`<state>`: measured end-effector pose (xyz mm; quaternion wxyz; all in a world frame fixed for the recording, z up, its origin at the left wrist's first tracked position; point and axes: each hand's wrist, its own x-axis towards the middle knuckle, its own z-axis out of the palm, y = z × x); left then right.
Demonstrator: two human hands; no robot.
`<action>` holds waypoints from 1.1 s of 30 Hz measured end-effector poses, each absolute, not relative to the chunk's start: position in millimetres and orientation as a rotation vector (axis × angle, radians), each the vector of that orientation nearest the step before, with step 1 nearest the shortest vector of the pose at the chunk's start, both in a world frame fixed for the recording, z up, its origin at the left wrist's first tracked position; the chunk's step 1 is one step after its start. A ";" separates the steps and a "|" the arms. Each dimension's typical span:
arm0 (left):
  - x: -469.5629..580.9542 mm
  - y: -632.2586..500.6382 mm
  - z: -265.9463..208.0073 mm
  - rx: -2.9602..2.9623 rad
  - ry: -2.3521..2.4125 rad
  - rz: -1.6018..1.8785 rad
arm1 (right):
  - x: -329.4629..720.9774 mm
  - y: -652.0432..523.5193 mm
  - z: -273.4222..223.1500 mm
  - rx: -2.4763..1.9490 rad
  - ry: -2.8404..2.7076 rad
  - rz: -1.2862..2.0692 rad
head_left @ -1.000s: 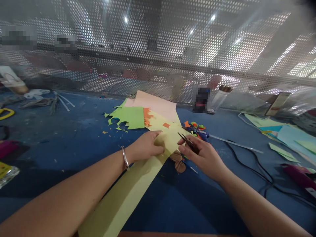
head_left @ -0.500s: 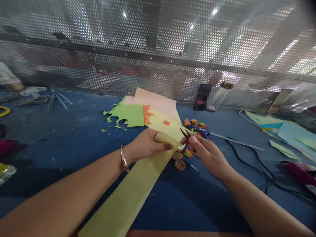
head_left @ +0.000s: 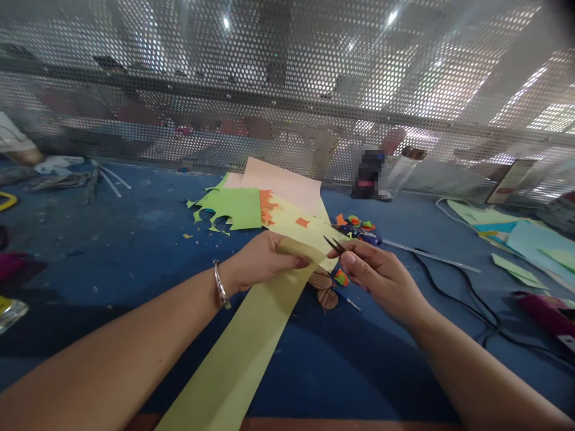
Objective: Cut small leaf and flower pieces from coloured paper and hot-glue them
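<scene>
My left hand (head_left: pixel 265 263), with a silver bangle at its wrist, pinches the upper end of a long pale-yellow paper strip (head_left: pixel 251 347). That end curls over between thumb and fingers, while the strip's tail runs down toward the table's near edge. In my right hand (head_left: pixel 381 272) is a dark, fine-pointed tool that looks like tweezers (head_left: pixel 333 243); its two tips point up and left, slightly apart. The right fingertips are close to the strip's curled corner; whether they touch it I cannot tell. Beneath lie yellow sheets (head_left: pixel 314 233) and round wooden discs (head_left: pixel 327 298).
Cut green paper (head_left: pixel 245 209) and a pink sheet (head_left: pixel 283 179) lie behind my hands. A blue glue gun (head_left: pixel 362 234) with a clear stick is beside small orange-green pieces (head_left: pixel 341 277). Black cable (head_left: pixel 471 305) crosses the right side. Perforated metal (head_left: pixel 269 72) stands behind the table.
Both hands stay close together at the strip's end. My left hand and the strip have shifted slightly, and the dark tool's tips sit a little lower and farther left.
</scene>
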<state>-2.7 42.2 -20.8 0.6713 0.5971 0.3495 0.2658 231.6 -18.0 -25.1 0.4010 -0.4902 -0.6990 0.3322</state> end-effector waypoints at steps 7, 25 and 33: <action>-3.7 41.5 -20.5 1.276 0.767 0.615 | 232.8 -20.4 -28.7 -1.250 -1.684 0.809; -4.7 39.9 -15.0 1.294 0.674 0.591 | 230.5 -24.2 -22.0 -1.342 -2.041 0.436; -5.1 39.3 -14.3 1.315 0.670 0.585 | 230.9 -23.8 -22.7 -1.342 -2.047 0.443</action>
